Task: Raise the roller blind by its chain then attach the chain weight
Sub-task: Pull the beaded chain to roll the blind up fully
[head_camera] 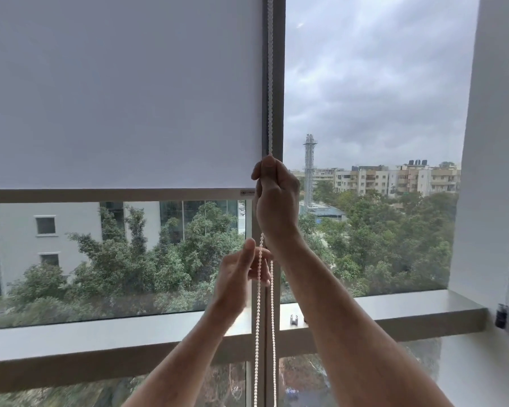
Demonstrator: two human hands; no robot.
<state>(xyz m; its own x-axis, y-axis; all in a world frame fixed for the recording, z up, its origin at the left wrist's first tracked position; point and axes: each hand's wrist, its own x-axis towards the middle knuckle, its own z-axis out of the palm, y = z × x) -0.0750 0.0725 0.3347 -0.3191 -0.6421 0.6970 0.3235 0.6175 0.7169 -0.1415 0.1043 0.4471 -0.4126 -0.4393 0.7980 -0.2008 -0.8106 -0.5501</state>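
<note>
A pale grey roller blind covers the upper left window pane; its bottom bar hangs about halfway down the glass. A white bead chain runs down along the window mullion in two strands. My right hand is closed around the chain just beside the blind's lower right corner. Lower down, my left hand is at the two strands, its fingers apart and loosely around the chain. The strands hang on down past the bottom edge of the view. No chain weight is visible.
A grey window ledge runs across below the glass, with a small metal fitting on it near the mullion. A white wall stands at the right, carrying a small dark fixture. Trees and buildings lie outside.
</note>
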